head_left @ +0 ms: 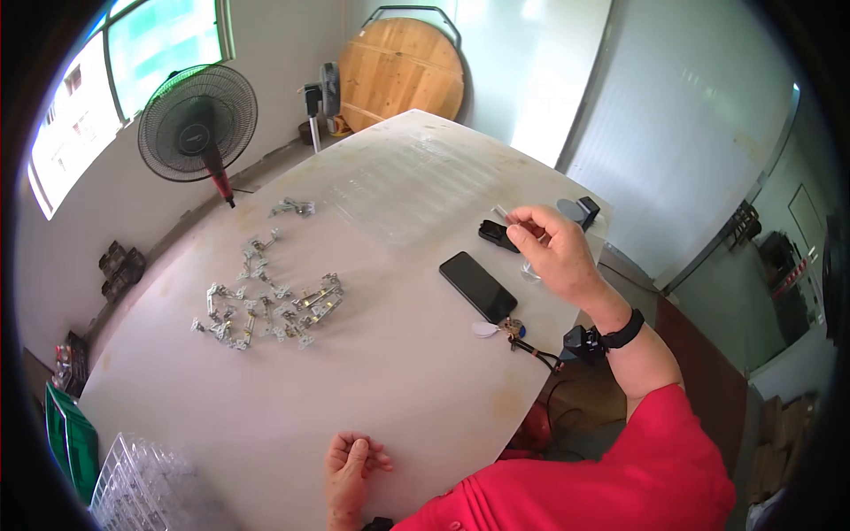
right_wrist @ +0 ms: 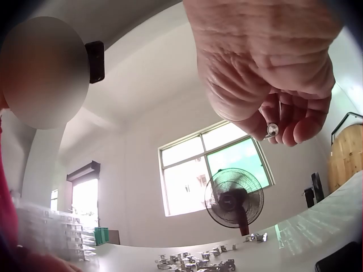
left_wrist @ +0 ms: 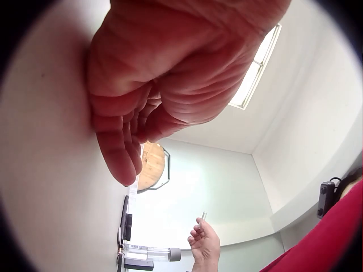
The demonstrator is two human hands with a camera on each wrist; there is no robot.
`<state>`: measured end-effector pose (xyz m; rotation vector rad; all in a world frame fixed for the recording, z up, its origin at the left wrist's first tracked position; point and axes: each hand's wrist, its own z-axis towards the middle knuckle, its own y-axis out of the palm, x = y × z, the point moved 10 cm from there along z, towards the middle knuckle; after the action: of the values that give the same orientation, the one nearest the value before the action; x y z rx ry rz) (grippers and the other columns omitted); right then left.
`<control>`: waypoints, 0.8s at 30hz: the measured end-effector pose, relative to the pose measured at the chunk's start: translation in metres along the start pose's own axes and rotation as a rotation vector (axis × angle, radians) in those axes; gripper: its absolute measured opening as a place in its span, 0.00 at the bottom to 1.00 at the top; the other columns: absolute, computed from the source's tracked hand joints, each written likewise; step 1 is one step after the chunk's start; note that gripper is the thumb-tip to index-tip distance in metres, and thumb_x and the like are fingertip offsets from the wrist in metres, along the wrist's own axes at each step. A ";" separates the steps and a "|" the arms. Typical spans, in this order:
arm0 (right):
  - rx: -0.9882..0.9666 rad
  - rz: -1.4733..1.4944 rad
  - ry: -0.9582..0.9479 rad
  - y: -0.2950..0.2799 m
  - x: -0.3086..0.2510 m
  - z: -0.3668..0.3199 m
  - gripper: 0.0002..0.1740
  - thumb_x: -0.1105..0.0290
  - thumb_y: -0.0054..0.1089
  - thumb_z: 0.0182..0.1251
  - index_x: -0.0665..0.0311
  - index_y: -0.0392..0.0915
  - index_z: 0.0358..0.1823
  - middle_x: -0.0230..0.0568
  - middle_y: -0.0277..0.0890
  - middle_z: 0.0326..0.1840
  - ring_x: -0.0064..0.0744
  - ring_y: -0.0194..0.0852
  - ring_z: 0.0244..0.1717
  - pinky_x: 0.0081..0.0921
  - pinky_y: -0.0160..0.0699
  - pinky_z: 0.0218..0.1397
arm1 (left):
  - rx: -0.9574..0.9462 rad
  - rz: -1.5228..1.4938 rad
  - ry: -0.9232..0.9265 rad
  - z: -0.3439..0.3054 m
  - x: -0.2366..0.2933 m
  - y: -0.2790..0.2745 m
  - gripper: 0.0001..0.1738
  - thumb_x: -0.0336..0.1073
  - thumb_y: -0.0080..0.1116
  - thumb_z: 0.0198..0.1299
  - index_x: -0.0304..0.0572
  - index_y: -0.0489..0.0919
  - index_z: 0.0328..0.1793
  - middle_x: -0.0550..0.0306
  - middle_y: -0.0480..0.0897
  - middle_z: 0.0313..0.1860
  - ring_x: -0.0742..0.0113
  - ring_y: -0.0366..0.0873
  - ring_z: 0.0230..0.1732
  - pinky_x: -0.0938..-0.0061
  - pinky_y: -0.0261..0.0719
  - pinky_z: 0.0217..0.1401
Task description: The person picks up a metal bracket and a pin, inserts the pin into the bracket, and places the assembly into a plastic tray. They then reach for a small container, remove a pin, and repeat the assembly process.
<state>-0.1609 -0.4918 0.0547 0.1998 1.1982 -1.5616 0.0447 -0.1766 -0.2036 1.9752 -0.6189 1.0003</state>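
My right hand (head_left: 558,257) is raised over the right side of the table, pinching a thin, clear tube-like piece (right_wrist: 273,130) between thumb and fingers. Its round end faces the right wrist view, and the fingers hide most of its length. Below that hand are a black phone (head_left: 478,285), a small black device (head_left: 498,234) and a clear bottle (left_wrist: 150,253) with a grey cap. My left hand (head_left: 350,469) rests on the table near the front edge, fingers loosely bent around nothing. Several small metal hinge-like parts (head_left: 251,305) lie scattered at the table's left.
Flat transparent plastic strips (head_left: 407,190) cover part of the far tabletop. Stacked clear trays (head_left: 146,487) and a green crate (head_left: 73,442) stand at the near left. Keys (head_left: 516,329) on a strap lie by the right edge. A standing fan (head_left: 197,133) is beyond the left edge.
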 end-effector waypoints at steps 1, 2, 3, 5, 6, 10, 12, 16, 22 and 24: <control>0.039 -0.032 -0.041 -0.011 -0.004 -0.002 0.11 0.69 0.62 0.70 0.68 0.81 0.48 0.35 0.80 0.33 0.20 0.76 0.32 0.23 0.75 0.37 | -0.010 0.004 -0.004 0.000 0.000 0.001 0.06 0.33 0.48 0.77 0.38 0.73 0.49 0.51 0.81 0.40 0.64 0.82 0.32 0.67 0.86 0.37; 0.067 -0.039 -0.016 -0.024 -0.005 -0.004 0.11 0.69 0.62 0.70 0.67 0.81 0.48 0.34 0.80 0.34 0.19 0.76 0.34 0.21 0.76 0.39 | -0.004 0.004 -0.003 0.000 0.000 0.001 0.06 0.32 0.48 0.77 0.37 0.72 0.49 0.50 0.81 0.40 0.64 0.82 0.33 0.67 0.86 0.38; 0.073 -0.039 -0.012 -0.032 0.000 -0.006 0.11 0.69 0.62 0.70 0.67 0.81 0.48 0.34 0.80 0.34 0.19 0.76 0.34 0.21 0.76 0.39 | 0.005 0.006 -0.003 -0.001 0.001 -0.001 0.06 0.32 0.47 0.77 0.36 0.72 0.50 0.50 0.82 0.40 0.64 0.82 0.34 0.66 0.87 0.39; 0.163 -0.005 -0.042 -0.059 0.011 -0.008 0.11 0.69 0.62 0.71 0.67 0.81 0.48 0.33 0.81 0.35 0.18 0.76 0.35 0.20 0.76 0.41 | 0.003 0.010 0.000 -0.001 0.002 -0.001 0.06 0.32 0.47 0.77 0.36 0.72 0.50 0.50 0.81 0.40 0.64 0.82 0.34 0.66 0.87 0.38; 0.178 -0.044 -0.021 -0.070 0.017 -0.009 0.11 0.68 0.62 0.71 0.67 0.81 0.48 0.32 0.82 0.36 0.18 0.76 0.35 0.20 0.76 0.41 | 0.004 0.007 0.004 -0.001 0.003 -0.001 0.06 0.31 0.47 0.77 0.36 0.72 0.50 0.50 0.81 0.40 0.64 0.82 0.34 0.66 0.87 0.38; 0.229 -0.095 0.082 -0.101 0.045 -0.023 0.11 0.67 0.61 0.71 0.67 0.81 0.47 0.31 0.82 0.36 0.18 0.76 0.36 0.21 0.76 0.42 | 0.001 0.015 0.007 -0.001 0.000 -0.001 0.06 0.31 0.48 0.76 0.36 0.72 0.50 0.49 0.81 0.40 0.64 0.82 0.34 0.66 0.86 0.38; 0.241 -0.071 0.101 -0.109 0.052 -0.032 0.11 0.67 0.61 0.71 0.67 0.81 0.47 0.31 0.82 0.36 0.18 0.77 0.36 0.21 0.76 0.42 | 0.027 0.003 0.031 0.001 0.002 -0.001 0.05 0.31 0.47 0.77 0.38 0.72 0.48 0.50 0.81 0.39 0.65 0.81 0.32 0.67 0.86 0.36; 0.239 0.054 0.050 -0.094 0.054 -0.039 0.10 0.68 0.61 0.71 0.66 0.81 0.47 0.32 0.82 0.36 0.19 0.76 0.35 0.21 0.77 0.42 | 0.000 0.056 0.066 0.004 0.006 0.000 0.05 0.30 0.47 0.76 0.38 0.72 0.48 0.50 0.81 0.39 0.65 0.81 0.32 0.67 0.86 0.36; 0.040 0.054 0.018 -0.003 0.025 -0.004 0.12 0.65 0.62 0.69 0.67 0.81 0.44 0.36 0.81 0.31 0.24 0.77 0.31 0.25 0.76 0.37 | 0.029 0.049 0.036 0.001 0.006 -0.003 0.06 0.31 0.48 0.76 0.35 0.71 0.50 0.49 0.81 0.41 0.64 0.82 0.35 0.66 0.86 0.38; -0.005 0.024 0.042 0.017 0.025 0.010 0.11 0.65 0.61 0.69 0.67 0.81 0.44 0.38 0.81 0.30 0.27 0.78 0.30 0.27 0.76 0.37 | 0.021 0.013 0.019 -0.001 0.003 -0.003 0.05 0.31 0.47 0.77 0.38 0.72 0.49 0.50 0.81 0.41 0.65 0.82 0.34 0.69 0.85 0.38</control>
<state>-0.1524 -0.5131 0.0326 0.2437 1.2286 -1.5402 0.0484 -0.1743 -0.2018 1.9799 -0.6137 1.0367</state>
